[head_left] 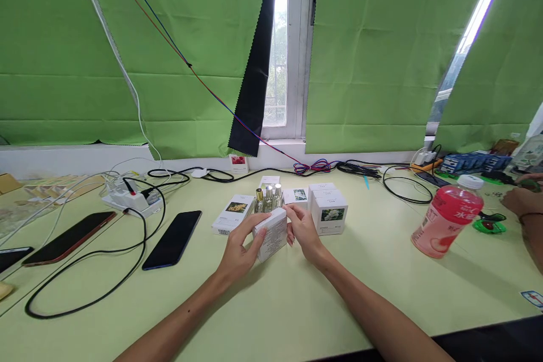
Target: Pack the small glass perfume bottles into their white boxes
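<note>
My left hand (pixel 242 246) is wrapped around a small white box (pixel 274 237) with fine print on its side, holding it tilted above the table. The fingers of my right hand (pixel 304 232) are closed at the box's upper right edge, pinching it there. Just behind the box stand several small glass bottles (pixel 268 201) with gold and silver caps. A flat white box with a yellow flower picture (pixel 234 214) lies to their left. To the right of my right hand sit white cartons with a white flower picture (pixel 328 216).
Two phones (pixel 173 240) (pixel 70 237) and a looping black cable lie left, near a power strip (pixel 133 201). A pink drink bottle (pixel 447 218) stands right. Another person's hand (pixel 524 201) is at the far right edge. Cables run along the wall.
</note>
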